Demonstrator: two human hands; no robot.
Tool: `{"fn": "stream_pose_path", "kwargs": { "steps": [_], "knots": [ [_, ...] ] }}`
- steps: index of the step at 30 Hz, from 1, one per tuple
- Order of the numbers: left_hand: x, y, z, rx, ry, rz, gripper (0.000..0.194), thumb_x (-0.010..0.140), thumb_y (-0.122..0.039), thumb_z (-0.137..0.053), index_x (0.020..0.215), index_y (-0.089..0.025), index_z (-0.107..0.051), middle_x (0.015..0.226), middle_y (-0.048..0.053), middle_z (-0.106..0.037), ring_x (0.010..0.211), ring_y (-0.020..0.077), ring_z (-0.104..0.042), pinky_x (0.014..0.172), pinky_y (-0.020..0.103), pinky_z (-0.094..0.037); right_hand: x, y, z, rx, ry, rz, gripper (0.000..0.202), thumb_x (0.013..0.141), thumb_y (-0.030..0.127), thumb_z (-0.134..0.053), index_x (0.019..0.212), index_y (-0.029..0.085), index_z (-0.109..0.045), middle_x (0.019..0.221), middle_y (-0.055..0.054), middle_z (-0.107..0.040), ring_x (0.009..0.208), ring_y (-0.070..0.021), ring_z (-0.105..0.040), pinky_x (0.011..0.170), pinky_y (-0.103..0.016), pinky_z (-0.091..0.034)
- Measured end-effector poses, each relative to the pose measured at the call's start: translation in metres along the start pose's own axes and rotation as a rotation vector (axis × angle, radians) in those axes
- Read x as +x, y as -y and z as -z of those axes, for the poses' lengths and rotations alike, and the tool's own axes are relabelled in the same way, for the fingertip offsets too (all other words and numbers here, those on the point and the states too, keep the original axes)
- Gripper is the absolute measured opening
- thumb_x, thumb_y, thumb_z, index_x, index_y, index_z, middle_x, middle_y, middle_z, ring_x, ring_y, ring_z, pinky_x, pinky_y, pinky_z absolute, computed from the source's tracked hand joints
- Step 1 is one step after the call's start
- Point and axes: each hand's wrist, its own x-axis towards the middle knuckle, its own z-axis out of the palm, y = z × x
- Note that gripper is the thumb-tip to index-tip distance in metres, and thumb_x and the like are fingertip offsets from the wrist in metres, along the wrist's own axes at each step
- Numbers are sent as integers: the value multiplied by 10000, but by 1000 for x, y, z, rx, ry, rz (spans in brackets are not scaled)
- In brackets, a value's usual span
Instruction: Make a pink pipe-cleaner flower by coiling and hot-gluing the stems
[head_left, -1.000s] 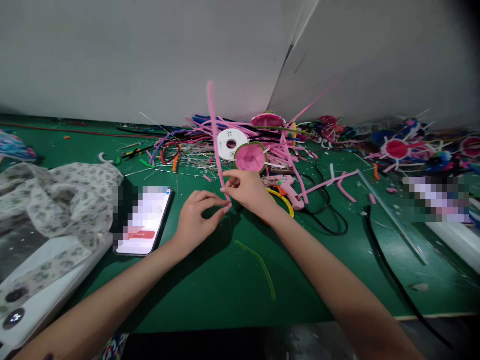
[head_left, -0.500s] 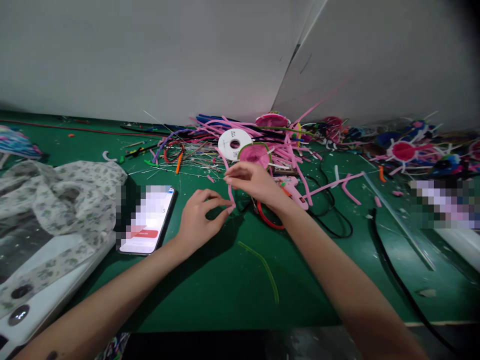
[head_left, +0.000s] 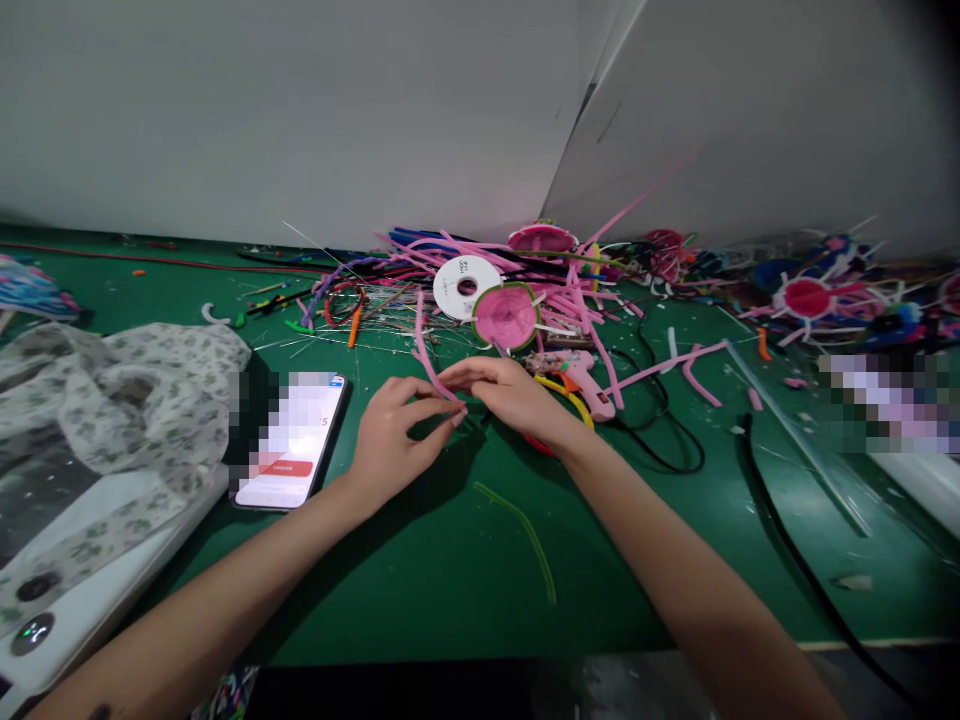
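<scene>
A pink pipe cleaner point(head_left: 422, 345) rises in a gentle curve from between my hands. My left hand point(head_left: 397, 430) pinches its lower end between thumb and fingertip. Close by on the right, my right hand point(head_left: 506, 395) has its fingers together against the same pipe cleaner, a little above the pinched end; its thumb is mostly hidden. Just beyond the right hand lie a round pink disc with a green rim point(head_left: 507, 316) and a pink glue gun point(head_left: 579, 376). A yellow ring point(head_left: 571, 392) shows partly behind the wrist.
A lit phone point(head_left: 296, 450) lies left of my hands, by a floral cloth point(head_left: 112, 390). A bent yellow-green strip point(head_left: 529, 530) is in front. Pipe cleaners and a white spool point(head_left: 457, 287) are heaped at the back. Black cable point(head_left: 780, 530) and a clear rod point(head_left: 802, 440) lie right.
My right hand has slid down the pink pipe cleaner towards my left hand. The pipe cleaner's upper end now leans further left. My left hand has hardly moved.
</scene>
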Motion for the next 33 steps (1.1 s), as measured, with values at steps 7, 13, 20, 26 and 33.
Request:
{"fn": "stream_pose_path", "kwargs": {
  "steps": [7,13,20,26,33],
  "knots": [
    [1,1,1,29,35,-6,110,858,-280,-605,903,-239,-696,962,44,-656,920,201,-573,802,368,-461,-6,-6,4,20,144,-13,578,631,-43,-386,1059,252,-641,1120,-7,-699,1075,-194,-639,892,-343,-525],
    [2,3,1,-10,145,-31,102,889,-233,-544,940,-216,-631,1079,47,-667,1047,212,-579,918,416,-446,-16,-12,8,-153,134,-9,724,668,-18,-377,1321,280,-468,1189,-7,-671,1031,-196,-645,791,-331,-529],
    [2,6,1,23,195,-21,90,887,-223,-535,938,-220,-610,1030,27,-682,1065,214,-587,938,422,-440,-30,-2,7,-383,-120,107,425,718,52,-504,1089,231,-608,915,4,-738,761,-161,-661,702,-300,-498],
    [3,5,2,21,156,3,97,880,-265,-558,944,-230,-622,989,13,-688,1038,210,-596,924,414,-445,-33,-8,3,-475,-242,326,76,762,184,-655,828,218,-671,845,-6,-717,816,-171,-645,753,-317,-483],
    [4,4,1,3,125,57,115,864,-293,-571,945,-219,-606,974,22,-694,980,210,-611,893,417,-462,-30,-19,-4,-424,-299,436,31,805,244,-676,805,249,-706,809,10,-727,796,-156,-647,828,-353,-482]
  ]
}}
